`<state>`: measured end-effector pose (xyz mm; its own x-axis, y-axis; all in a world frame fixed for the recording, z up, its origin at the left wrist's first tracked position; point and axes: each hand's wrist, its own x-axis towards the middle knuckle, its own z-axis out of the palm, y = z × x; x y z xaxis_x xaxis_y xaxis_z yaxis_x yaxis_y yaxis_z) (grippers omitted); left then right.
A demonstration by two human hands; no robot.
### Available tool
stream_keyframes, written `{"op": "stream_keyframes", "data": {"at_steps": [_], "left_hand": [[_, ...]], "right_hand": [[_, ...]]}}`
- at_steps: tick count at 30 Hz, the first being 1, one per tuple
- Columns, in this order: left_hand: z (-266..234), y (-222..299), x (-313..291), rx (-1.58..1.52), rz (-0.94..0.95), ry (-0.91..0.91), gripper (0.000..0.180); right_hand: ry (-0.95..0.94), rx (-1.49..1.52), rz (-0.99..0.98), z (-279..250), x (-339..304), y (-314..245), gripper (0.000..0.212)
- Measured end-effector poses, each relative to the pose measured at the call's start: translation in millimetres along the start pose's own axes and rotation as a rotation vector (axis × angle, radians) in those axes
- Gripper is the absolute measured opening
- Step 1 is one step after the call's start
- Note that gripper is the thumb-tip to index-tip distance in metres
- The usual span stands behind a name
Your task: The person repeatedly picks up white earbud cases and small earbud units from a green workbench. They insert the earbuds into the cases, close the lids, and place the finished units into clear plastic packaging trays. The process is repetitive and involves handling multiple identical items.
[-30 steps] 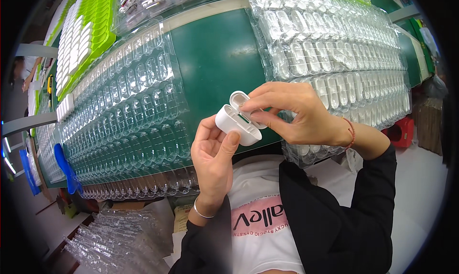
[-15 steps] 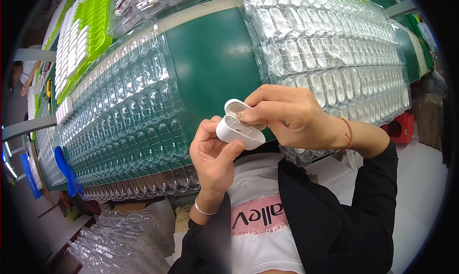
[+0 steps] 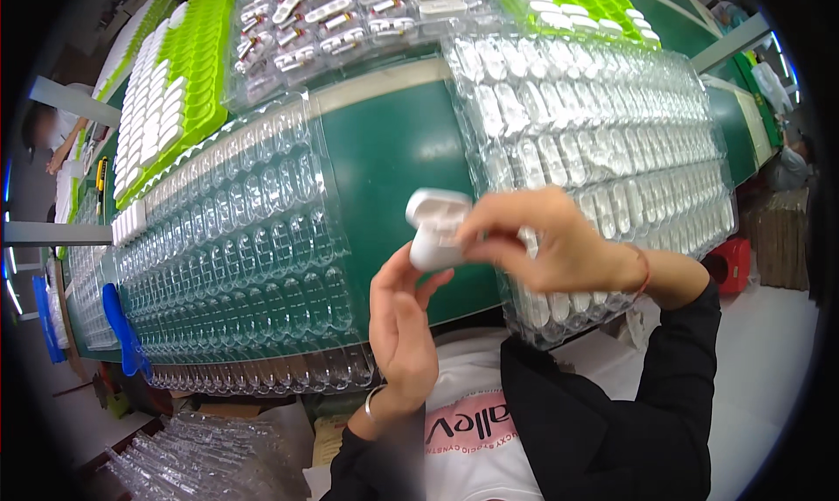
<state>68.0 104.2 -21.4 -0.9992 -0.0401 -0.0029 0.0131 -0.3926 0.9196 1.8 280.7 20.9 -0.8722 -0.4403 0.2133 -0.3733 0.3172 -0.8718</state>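
A white earbud charging case (image 3: 437, 243) with its lid flipped up is held over the green table, in front of my body. My right hand (image 3: 551, 243), slightly blurred, pinches the case at its right side with thumb and fingers. Below and to the left, my left hand (image 3: 402, 326) has its thumb and fingers apart. Its upper fingertips reach the underside of the case, but the thumb is off it. The inside of the case is blurred.
Clear plastic trays (image 3: 236, 230) lie at left. Another clear tray stack (image 3: 603, 151) holds white cases at right. Beyond are green trays (image 3: 188, 73) of white pieces and a tray of small parts (image 3: 332, 20). A red stool (image 3: 732, 265) stands at far right, a blue object (image 3: 122, 326) at left.
The case has turned and now sits in my right hand's pinch. My left thumb has come off its front, and my left hand has dropped lower. The view has shifted, showing more beyond the table.
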Motion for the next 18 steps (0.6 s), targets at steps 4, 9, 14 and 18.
{"op": "stream_keyframes", "data": {"at_steps": [4,9,14,18], "left_hand": [[-18.3,14.8,-9.4,0.18,0.167,-0.077,0.055],[-35.3,27.2,-11.2,0.328,0.26,0.007,0.048],[-43.9,27.7,-5.6,0.255,0.151,0.187,0.037],[-50.6,34.2,-4.0,0.323,0.202,0.229,0.033]], "right_hand": [[0.207,-0.355,-0.024,-67.7,66.6,37.8,0.02],[0.51,-0.774,-0.093,-175.2,160.4,140.2,0.018],[0.395,-0.989,0.005,-185.0,222.7,199.9,0.018],[0.345,-1.06,-0.055,-191.4,226.4,220.3,0.017]]}}
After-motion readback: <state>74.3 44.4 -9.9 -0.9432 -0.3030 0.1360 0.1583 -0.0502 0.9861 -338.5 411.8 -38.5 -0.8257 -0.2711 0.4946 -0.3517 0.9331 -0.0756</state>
